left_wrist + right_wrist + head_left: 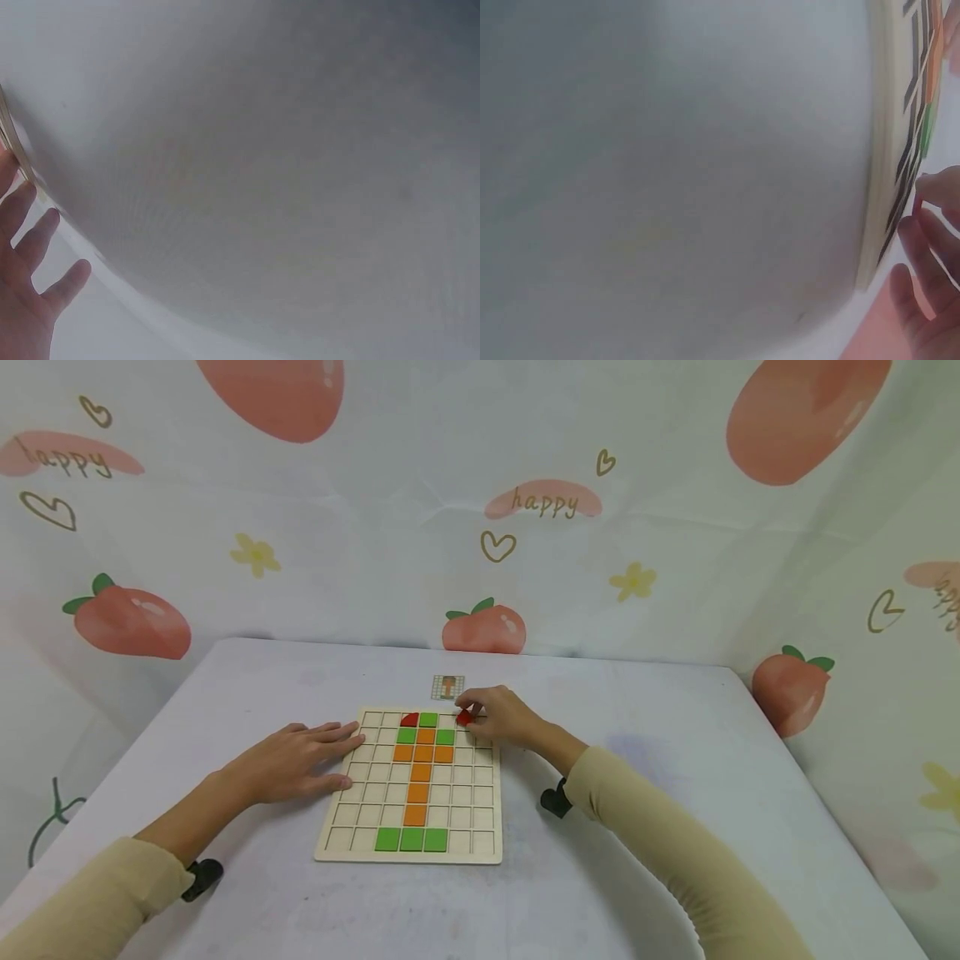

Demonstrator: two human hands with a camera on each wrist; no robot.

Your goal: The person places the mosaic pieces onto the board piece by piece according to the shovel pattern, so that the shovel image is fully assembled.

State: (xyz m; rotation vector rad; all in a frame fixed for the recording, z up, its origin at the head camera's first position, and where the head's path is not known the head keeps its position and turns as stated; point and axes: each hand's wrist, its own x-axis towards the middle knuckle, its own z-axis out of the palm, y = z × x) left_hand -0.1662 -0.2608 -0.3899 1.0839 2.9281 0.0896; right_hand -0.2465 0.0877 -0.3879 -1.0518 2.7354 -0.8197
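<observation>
A light wooden grid board (482,847) lies on the table. Orange tiles (422,772) form a column with a wider row near its top, and several green tiles (412,839) line the bottom row. Further green squares sit around the upper orange ones. A red piece with a rounded side (409,720) lies in the top row beside a green tile (428,720). My left hand (296,764) rests with spread fingers at the board's left edge. Over the top right of the grid, my right hand (501,714) pinches another red piece (464,717), partly covered by the fingers.
A small picture card (447,687) with a gridded pattern lies just behind the board. The white table (637,827) reaches back to a printed cloth backdrop (390,527). A dark band (557,799) is at the right wrist and another (202,878) at the left.
</observation>
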